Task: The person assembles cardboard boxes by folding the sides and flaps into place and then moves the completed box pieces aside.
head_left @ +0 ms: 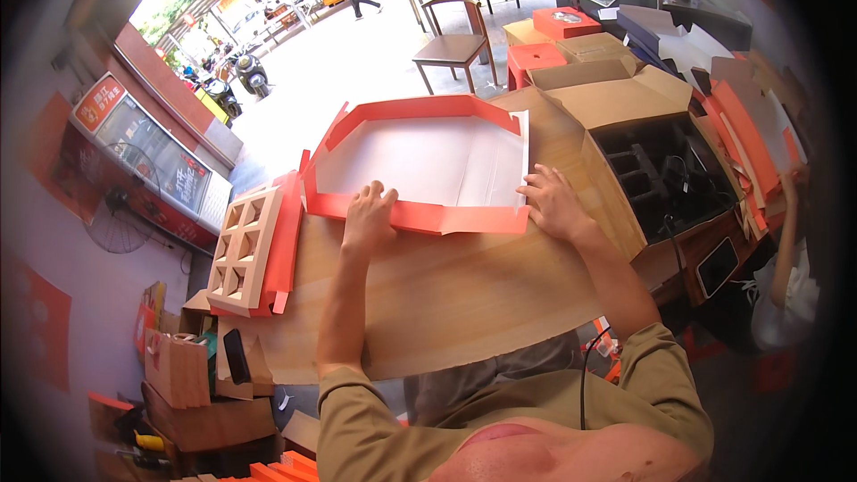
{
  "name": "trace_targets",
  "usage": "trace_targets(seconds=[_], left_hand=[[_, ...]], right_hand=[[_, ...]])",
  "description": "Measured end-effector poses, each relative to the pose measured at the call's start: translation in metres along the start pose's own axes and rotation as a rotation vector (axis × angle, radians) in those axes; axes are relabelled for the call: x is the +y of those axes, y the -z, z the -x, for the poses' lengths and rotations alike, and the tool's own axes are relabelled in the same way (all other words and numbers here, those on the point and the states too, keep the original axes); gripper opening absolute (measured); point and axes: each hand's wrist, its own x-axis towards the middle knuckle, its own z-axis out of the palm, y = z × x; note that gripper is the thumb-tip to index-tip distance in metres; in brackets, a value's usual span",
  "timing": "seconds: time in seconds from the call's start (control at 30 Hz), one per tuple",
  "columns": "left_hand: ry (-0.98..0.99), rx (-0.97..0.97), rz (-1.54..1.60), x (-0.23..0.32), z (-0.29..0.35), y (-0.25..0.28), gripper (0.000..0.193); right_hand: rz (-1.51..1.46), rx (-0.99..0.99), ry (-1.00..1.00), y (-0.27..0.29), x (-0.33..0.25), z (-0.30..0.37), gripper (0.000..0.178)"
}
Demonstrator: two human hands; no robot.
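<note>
A shallow red cardboard box (402, 161) with a white inside lies on the wooden table (428, 303), its walls partly folded up. My left hand (370, 219) is closed over the near red wall, fingertips on the inner side. At the right end, my right hand (553, 201) holds the white-edged side wall, its fingers curled over the edge. Both thumbs are mostly hidden. Left of the box, a tan cardboard divider (239, 254) with several square cells rests on flat red card pieces (286, 245).
An open brown carton (616, 134) with black dividers and a cable stands at the right. Stacked red card sheets (745, 143) lie beyond it. A dark phone (236, 355) leans among cartons at lower left. A wooden chair (451, 45) stands past the table's far side.
</note>
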Motion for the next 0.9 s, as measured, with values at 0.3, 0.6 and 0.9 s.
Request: trace_targets(seconds=[0.3, 0.6, 0.9], left_hand=[[0.064, -0.005, 0.018, 0.025, -0.007, 0.000, 0.062], [0.100, -0.054, -0.050, 0.043, -0.002, 0.011, 0.091], [0.104, -0.131, 0.007, 0.041, 0.011, 0.051, 0.067]], right_hand=[[-0.135, 0.059, 0.140, 0.007, -0.010, -0.002, 0.057], [-0.213, 0.133, 0.152, 0.015, -0.025, 0.003, 0.074], [-1.033, 0.358, -0.229, -0.007, -0.031, -0.003, 0.041]])
